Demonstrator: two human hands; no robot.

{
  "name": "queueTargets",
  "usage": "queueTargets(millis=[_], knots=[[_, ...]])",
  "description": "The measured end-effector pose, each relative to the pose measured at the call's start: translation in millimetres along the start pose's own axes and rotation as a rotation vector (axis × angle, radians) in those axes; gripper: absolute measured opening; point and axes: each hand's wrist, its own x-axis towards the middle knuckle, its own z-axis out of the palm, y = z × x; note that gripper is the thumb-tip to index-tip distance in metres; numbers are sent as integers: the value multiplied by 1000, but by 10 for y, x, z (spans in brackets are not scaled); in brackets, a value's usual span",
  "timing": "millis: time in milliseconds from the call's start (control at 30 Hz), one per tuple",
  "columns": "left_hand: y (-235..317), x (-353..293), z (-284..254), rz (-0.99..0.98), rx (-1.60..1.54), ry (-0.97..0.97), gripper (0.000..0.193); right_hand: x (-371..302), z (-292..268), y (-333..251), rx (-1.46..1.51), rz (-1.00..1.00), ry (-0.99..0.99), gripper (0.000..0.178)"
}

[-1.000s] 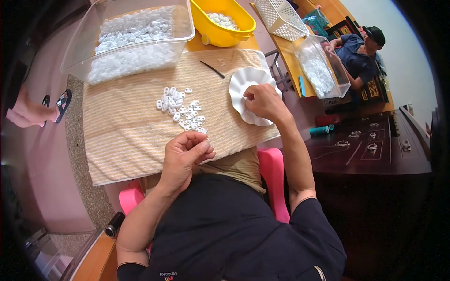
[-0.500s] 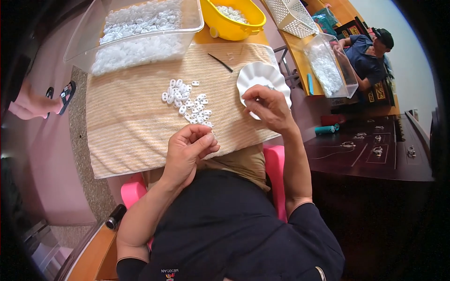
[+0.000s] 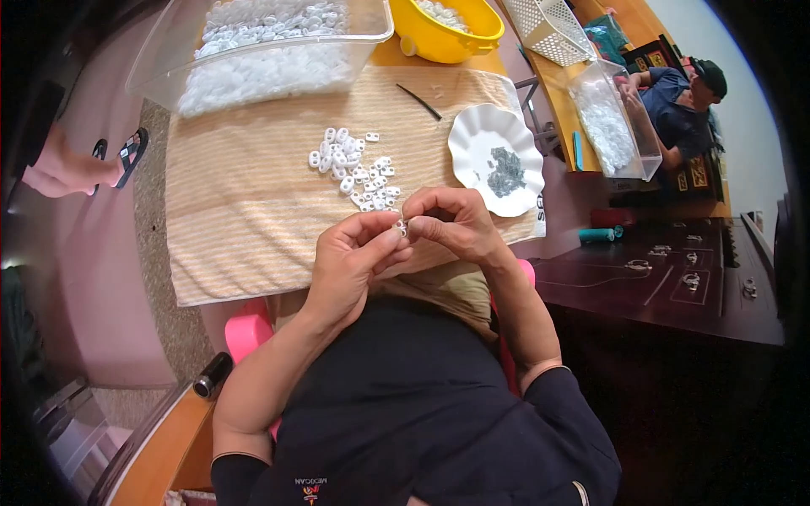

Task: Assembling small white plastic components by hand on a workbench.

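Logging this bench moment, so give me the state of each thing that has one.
Left hand: pinching a small white piece.
Right hand: pinching the same piece.
White pieces: loose heap on the striped cloth.
White plate: holds small grey bits.
Clear bin: open, full of white pieces.
Yellow bowl: open, holds white pieces.

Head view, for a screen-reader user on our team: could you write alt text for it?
Seen from above, a seated person's left hand and right hand meet over a beige striped mat, pinching a small white plastic piece between the fingertips. A loose pile of white pieces and a white scalloped dish of small dark parts lie beyond.
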Motion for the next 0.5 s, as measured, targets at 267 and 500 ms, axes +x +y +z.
queueTargets(millis=[267, 500], knots=[[-1, 6, 3, -5, -8, 5, 18, -19, 14, 25, 46, -22, 24, 11], [-3, 13, 10, 0, 0, 1, 17, -23, 14, 45, 43, -17, 10, 10]])
